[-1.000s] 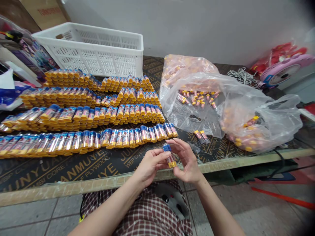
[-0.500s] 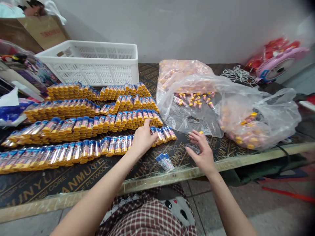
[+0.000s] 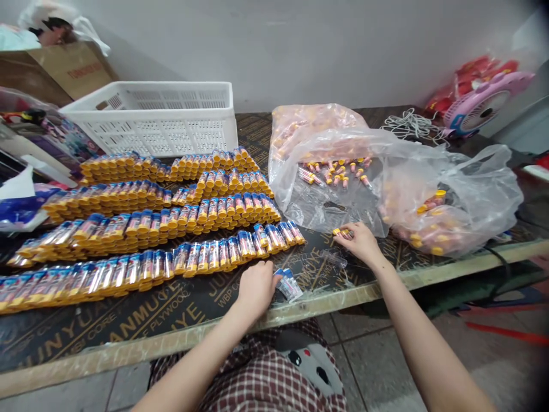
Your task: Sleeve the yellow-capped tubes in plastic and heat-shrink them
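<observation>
My right hand is closed on a small yellow-capped tube at the near edge of a clear plastic bag. Fingers curled, my left hand pinches at the edge of a small pile of blue-and-white printed labels; its fingertips are partly hidden. Behind it, blue-and-yellow capped tubes lie stacked side by side in several long rows. Between my hands, a piece of clear plastic rests on the dark plywood table.
A white plastic crate stands behind the rows. Bags of pink, yellow-capped pieces lie on the right. Farther back are a coiled white cord and a pink fan. The table's wooden edge runs in front of me.
My left hand has come back from the tube rows to the labels, and its fingers have closed. My right hand has shifted slightly and closed on the yellow-capped tube.
</observation>
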A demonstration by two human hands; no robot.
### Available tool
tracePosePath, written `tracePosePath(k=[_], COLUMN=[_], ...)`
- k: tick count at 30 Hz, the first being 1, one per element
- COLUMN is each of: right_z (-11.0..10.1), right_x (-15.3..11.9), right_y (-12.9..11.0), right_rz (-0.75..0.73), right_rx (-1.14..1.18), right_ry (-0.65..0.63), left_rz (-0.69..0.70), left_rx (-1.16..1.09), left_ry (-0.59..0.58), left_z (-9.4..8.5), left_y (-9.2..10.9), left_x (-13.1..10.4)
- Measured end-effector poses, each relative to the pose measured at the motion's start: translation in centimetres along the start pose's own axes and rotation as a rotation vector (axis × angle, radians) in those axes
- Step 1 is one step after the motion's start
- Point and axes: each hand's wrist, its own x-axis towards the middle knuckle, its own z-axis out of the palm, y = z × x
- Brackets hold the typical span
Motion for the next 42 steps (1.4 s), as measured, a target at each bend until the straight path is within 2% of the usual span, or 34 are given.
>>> tracePosePath(k=[2,5,7,9,11,13,16,19,23,28,31,33,35,39,42], right_z=[-0.1,-0.2,-0.4,-0.7,-1.1,-1.7,-2.5,-3.1,-2.6,-1.1,-1.0,-1.3,-1.9,-3.1,-3.5], right_x=[-0.1,-1.0,-1.7,-2.5,-3.2,-4.0,-5.3,-6.6,-7.9,-9.1,-9.7,-10.2,-10.7,-11.8,-12.5], right_y=[-0.4,-1.0,-1.2,-1.6,-2.3,-3.5,-6.0,-8.5,-10.4,-11.0,-11.5,-12.0,-12.6,-13.9,-14.9], right_rz=[0.04,0.076,0.078,0.075,0.095,0.138,0.148,0.082,0.052,0.063,0.078,0.086,0.104,0.149,0.138], right_rx=[-0.075,-0.124,-0.113,-0.047,0.108,0.327,0.665,0.8,0.824,0.893,0.949,0.98,1.011,1.006,0.951], right_ry=[-0.099,-0.191,-0.17,-0.068,0.06,0.135,0.152,0.098,-0.011,-0.035,-0.002,0.028,0.045,0.098,0.159], left_rz=[-0.055,-0.069,-0.071,-0.079,-0.083,-0.085,-0.111,-0.14,-0.063,0.06,0.14,0.136,0.045,-0.26,-0.381], left_rx=[-0.015,-0.117,-0.206,-0.296,-0.387,-0.483,-0.628,-0.716,-0.61,-0.265,-0.242,-0.407,-0.711,-1.385,-1.664], left_ry=[0.005,0.031,0.056,0.081,0.103,0.123,0.148,0.151,0.125,0.075,0.136,0.202,0.225,0.169,0.119], left_z=[1.6,2.7,3.0,3.1,3.3,3.4,3.4,3.4,3.3,2.9,2.7,2.5,2.3,1.3,0.3], left_y=[-0.2,-0.4,-0.7,-0.9,-1.1,-1.2,-1.2,-1.2,-1.3,-0.9,-0.7,-0.7,-0.8,-1.2,-1.3], left_x=[-0.3,-0.4,-0.5,-0.5,-0.6,-0.7,-0.7,-0.8,-0.8,-1.0,-1.3,-1.5,-1.7,-1.6,-1.6])
